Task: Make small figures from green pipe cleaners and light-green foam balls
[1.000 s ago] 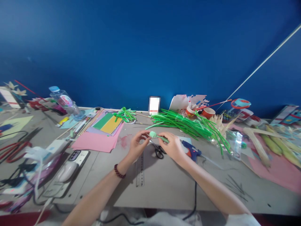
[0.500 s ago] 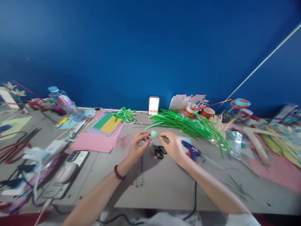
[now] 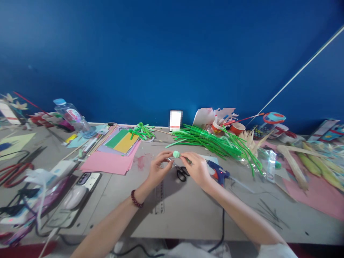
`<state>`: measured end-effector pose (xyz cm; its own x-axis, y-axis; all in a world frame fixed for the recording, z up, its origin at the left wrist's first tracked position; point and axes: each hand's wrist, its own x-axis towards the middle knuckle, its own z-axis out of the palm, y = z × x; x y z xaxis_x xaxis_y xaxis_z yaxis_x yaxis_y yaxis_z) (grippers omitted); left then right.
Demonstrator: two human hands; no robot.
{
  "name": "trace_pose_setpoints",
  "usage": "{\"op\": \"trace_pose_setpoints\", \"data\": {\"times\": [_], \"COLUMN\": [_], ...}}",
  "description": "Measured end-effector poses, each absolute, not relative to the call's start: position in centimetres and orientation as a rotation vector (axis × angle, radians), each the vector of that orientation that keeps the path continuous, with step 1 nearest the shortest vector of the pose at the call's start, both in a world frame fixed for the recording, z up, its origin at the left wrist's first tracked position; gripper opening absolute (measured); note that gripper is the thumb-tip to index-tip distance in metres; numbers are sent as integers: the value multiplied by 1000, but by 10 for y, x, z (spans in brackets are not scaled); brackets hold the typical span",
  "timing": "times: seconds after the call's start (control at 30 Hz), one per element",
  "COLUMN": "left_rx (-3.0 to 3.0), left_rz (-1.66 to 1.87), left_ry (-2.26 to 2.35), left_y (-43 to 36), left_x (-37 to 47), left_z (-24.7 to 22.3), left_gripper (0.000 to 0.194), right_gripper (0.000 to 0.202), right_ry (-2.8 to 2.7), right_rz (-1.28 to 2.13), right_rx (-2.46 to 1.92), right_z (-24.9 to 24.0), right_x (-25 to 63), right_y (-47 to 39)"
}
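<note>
Above the middle of the table, a small mint-green crumpled piece sits between my two hands; I cannot tell whether it is paper or something else. My right hand pinches it from the right, thumb and fingers together. From the left, my left hand is closed with its fingertips at the piece's edge. Black-handled scissors lie on the table just below the hands. A clear ruler lies under my left wrist. Beside my right hand rests a blue glue gun.
Green pipe cleaners are heaped behind my hands, near a propped phone. Pink paper sheets lie left. A plastic bottle, a phone and cables are farther left. Corn husks lie on the right.
The mint-green piece has turned slightly in my fingers and dipped a little. My right hand has shifted slightly left and down; the table items stay put.
</note>
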<state>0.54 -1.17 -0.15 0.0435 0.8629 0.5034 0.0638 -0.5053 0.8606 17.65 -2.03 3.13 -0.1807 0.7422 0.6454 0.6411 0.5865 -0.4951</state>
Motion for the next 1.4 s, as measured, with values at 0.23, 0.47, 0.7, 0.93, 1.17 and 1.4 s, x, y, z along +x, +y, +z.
{"op": "trace_pose_setpoints", "data": {"times": [0.23,0.47,0.7,0.93,1.17,1.4], "left_rx": [1529,1505,1515,1555,1538,1626], "left_rz": [1551,1590,1615,1630,1671,1718], "left_ry": [918,921,952,978,945,1029], "left_y": [-11,-12,-15,-20,-23,-24], "left_x": [7,9,11,12,16,16], "left_z": [-8,-10,-6,-3,-5,-13], "left_gripper": [21,19,17,15,21,19], "right_gripper": [18,18,19,23,23,26], "right_ry": [-1911,-1922,-1906,-1909,-1976,-2061], "right_rz": [120,81,84,72,47,42], "right_rx": [-1100,-1067,-1071,-1044,-1048,-1051], "right_z": [28,25,24,32,32,29], "right_x": [174,171,170,172,176,175], "right_y": [-18,-21,-25,-25,-24,-25]}}
